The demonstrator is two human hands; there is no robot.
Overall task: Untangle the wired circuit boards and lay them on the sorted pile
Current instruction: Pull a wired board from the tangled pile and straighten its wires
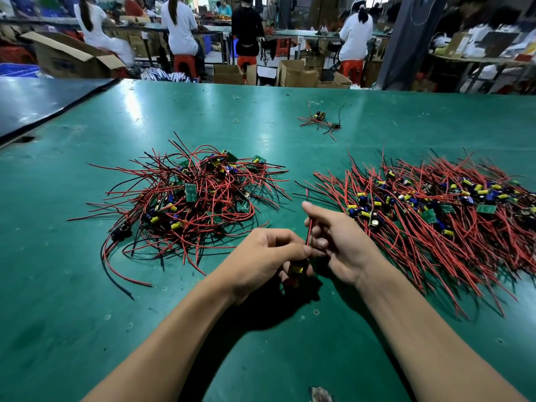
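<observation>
Near six o'clock on the glossy green workbench top (87, 285): left hand (261, 256), fingers curled round a small circuit board with a yellow cylindrical capacitor (296, 269), held low over the surface. Just at its three o'clock: right hand (342, 242), thumb and fingers apparently pinched on that board's thin red and black lead wires (309, 232), drawn up toward twelve o'clock. Both grips closed, one on the board, one on its leads.

At ten o'clock from the hands: loose tangled heap of red-wired boards (197, 198), loops crossing every way. At two to three o'clock: sorted pile of boards (435, 216), wires combed roughly parallel. Well apart at twelve o'clock: small stray knot of boards and wires (319, 120), with a pale rubber band (236, 121) at its nine o'clock.

Likely step: straightening the leads before laying down at two o'clock.

Risks from here:
- Pulling too hard on the leads and straining the solder joints.
- Releasing the wires early, so curling back and hooking the sorted pile's near fringe.
- Laying crosswise and spoiling the combed order.
- Dragging the right forearm through the sorted wires close beside it.
</observation>
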